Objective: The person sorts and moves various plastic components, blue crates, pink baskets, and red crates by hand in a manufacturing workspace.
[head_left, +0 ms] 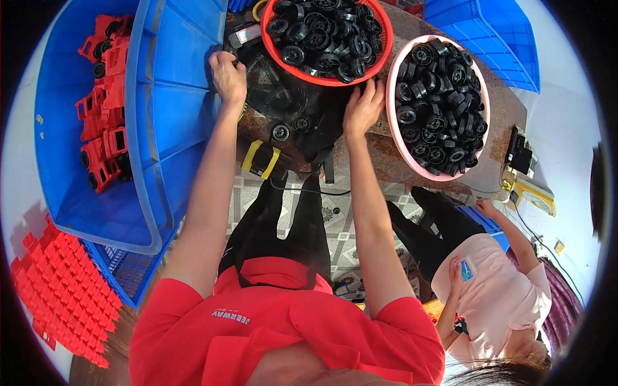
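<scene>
Black wheels (317, 40) heap in the red basket (388, 35), 12 o'clock on the counter (503, 119). Right hand (364, 108), 1 o'clock: grip half open by the rim, nothing seen in it. Left hand (229, 78), 11 o'clock: fingers curled beside the blue crate (174, 71); contents, cannot tell. Judgement: light rim pressure suits; hard pushing risks spilling wheels.
</scene>
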### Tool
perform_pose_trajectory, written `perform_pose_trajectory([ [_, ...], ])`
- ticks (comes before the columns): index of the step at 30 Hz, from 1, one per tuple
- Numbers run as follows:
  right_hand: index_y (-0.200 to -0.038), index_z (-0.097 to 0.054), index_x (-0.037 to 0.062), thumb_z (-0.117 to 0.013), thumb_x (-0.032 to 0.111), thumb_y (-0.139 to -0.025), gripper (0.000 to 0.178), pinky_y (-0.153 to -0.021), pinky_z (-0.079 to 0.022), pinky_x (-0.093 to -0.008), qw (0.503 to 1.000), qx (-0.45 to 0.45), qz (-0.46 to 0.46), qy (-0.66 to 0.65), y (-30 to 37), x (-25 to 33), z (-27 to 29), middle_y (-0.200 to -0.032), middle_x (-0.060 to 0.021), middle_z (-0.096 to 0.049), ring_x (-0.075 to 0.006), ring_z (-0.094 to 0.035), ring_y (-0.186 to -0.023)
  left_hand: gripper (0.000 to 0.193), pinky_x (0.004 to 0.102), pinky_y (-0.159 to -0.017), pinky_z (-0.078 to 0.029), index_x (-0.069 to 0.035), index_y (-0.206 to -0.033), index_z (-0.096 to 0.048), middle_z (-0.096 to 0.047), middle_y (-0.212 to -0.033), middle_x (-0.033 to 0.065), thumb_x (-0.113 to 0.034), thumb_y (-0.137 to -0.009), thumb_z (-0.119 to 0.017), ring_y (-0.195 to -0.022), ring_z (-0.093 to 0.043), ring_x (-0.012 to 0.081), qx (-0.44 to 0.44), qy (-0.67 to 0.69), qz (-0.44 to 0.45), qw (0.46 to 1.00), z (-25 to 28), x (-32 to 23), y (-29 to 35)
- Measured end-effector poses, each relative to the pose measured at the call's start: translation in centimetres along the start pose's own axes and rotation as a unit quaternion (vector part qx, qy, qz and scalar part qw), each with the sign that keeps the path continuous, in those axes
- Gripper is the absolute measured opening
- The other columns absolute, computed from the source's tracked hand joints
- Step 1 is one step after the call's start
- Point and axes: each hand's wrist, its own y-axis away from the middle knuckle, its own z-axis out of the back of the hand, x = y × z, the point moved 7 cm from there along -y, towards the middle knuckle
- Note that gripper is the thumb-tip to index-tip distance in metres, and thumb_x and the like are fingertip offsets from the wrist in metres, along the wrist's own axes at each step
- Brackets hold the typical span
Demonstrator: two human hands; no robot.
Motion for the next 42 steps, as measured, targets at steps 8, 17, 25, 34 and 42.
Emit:
perform_pose_trajectory([
  [8,-0.109,-0.06,0.0106,-0.075,0.027,-0.062,0.052,-0.08,-0.038,-0.0403,0.944,0.279,0.175,-0.037,8.5,6.2,-0.1,-0.095,-0.0065,-0.056,-0.0248,-0.051,-0.092,0.031,0.0462,-0.074,-0.048,-0.008,-0.085,-0.054,-0.05,-0.095,0.0153,-0.006,-0.064,-0.077,-0.088,-0.058,0.0369,0.391,-0.071,-0.094,0.913,-1.8,-7.0,14.0],
  [17,-0.119,-0.052,0.0038,-0.076,0.011,-0.068,0.057,-0.084,-0.04,-0.042,0.986,0.011,0.082,-0.143,-0.1,1.8,11.5,-0.111,-0.0137,-0.058,-0.0328,-0.055,-0.101,0.036,0.048,-0.075,-0.049,-0.004,-0.089,-0.055,-0.047,-0.1,0.0189,0.004,-0.059,-0.074,-0.087,-0.057,0.041,0.362,-0.101,-0.157,0.913,-4.1,-5.9,15.1],
  [25,-0.12,-0.055,0.0105,-0.072,0.03,-0.074,0.053,-0.086,-0.038,-0.0416,0.98,-0.074,0.002,0.185,-8.1,-13.6,17.2,-0.118,-0.0112,-0.055,-0.0299,-0.052,-0.102,0.029,0.0367,-0.075,-0.044,-0.004,-0.074,-0.046,-0.047,-0.09,0.0133,0.004,-0.056,-0.067,-0.089,-0.052,0.0327,0.35,0.146,-0.142,0.915,0.8,-16.9,13.7],
  [34,-0.124,-0.052,0.0013,-0.065,0.019,-0.084,0.045,-0.097,-0.035,-0.0454,0.996,-0.028,-0.079,-0.012,-2.4,-8.5,18.0,-0.128,-0.0213,-0.048,-0.0369,-0.046,-0.116,0.033,0.0418,-0.074,-0.044,-0.005,-0.079,-0.051,-0.053,-0.085,0.0117,-0.002,-0.055,-0.073,-0.085,-0.052,0.0319,0.107,0.347,-0.225,0.904,-7.4,-36.7,9.0],
  [42,-0.123,-0.05,0.0003,-0.065,0.017,-0.084,0.045,-0.097,-0.035,-0.045,0.991,0.06,-0.068,-0.098,6.3,-5.6,14.7,-0.125,-0.0194,-0.051,-0.0367,-0.047,-0.115,0.039,0.0433,-0.091,-0.04,-0.007,-0.1,-0.056,-0.05,-0.118,0.0165,-0.016,-0.068,-0.077,-0.108,-0.05,0.0347,0.143,0.343,-0.185,0.91,0.3,-29.6,14.8],
])
